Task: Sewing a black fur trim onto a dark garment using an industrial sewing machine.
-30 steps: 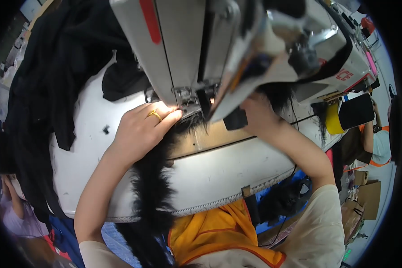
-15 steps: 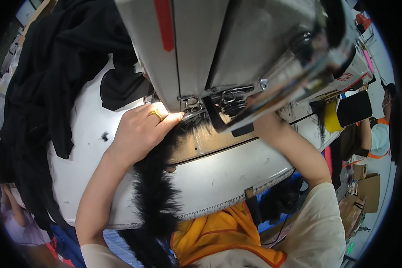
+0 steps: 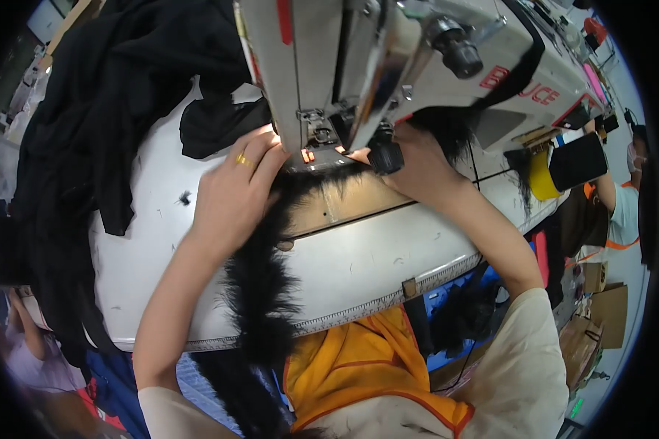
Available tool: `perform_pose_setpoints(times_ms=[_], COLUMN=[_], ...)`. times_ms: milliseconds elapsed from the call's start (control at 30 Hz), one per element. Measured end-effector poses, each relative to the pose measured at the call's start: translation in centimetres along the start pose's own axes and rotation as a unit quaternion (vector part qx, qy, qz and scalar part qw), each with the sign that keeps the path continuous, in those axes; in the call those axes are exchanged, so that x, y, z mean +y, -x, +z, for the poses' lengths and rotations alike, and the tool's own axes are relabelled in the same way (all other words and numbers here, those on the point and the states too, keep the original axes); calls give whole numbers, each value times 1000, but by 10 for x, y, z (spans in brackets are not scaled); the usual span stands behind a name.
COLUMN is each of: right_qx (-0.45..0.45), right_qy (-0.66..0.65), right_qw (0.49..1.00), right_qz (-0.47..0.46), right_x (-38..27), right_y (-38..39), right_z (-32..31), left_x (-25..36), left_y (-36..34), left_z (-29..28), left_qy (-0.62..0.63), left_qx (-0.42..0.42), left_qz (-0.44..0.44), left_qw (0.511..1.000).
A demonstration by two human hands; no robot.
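Note:
A long black fur trim runs from my lap over the table edge and up to the presser foot of a white sewing machine. My left hand, with a yellow ring, is closed on the trim just left of the foot, fingertips close to the lit needle area. On the other side my right hand is bent around beside the foot. One of its fingertips shows near the foot, while a black knob and machine parts cover the others. What it pinches is hidden. More black fur lies behind that hand.
Black cloth is heaped along the table's left side. A measuring tape follows the white table's front edge. At the right stands a yellow-and-black roll. Another person's arm shows at far right, and another person sits at lower left.
My view has shifted, so the machine head blocks less and the right hand shows more fully. The left hand's fingers have drawn together beside the foot. The fur trim still runs under them.

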State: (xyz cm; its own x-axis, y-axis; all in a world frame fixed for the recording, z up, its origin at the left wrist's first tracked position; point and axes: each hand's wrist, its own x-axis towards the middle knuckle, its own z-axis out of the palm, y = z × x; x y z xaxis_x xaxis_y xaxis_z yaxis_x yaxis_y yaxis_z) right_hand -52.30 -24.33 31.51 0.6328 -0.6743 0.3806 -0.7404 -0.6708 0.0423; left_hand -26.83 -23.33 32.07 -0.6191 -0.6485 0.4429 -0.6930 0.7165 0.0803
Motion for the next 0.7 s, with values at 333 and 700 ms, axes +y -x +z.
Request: perform_pose_setpoints(times_ms=[333, 700], right_qx=[-38, -33], right_qy=[-25, -1], right_qw=[994, 998], right_qz=[-104, -61], right_x=[-25, -31], right_y=[2, 0], right_z=[8, 3], left_x=[22, -15], left_y=[19, 19], left_z=[-10, -59], left_qy=[129, 179], left_qx=[-3, -31], left_qz=[-130, -106], left_qw=[983, 978])
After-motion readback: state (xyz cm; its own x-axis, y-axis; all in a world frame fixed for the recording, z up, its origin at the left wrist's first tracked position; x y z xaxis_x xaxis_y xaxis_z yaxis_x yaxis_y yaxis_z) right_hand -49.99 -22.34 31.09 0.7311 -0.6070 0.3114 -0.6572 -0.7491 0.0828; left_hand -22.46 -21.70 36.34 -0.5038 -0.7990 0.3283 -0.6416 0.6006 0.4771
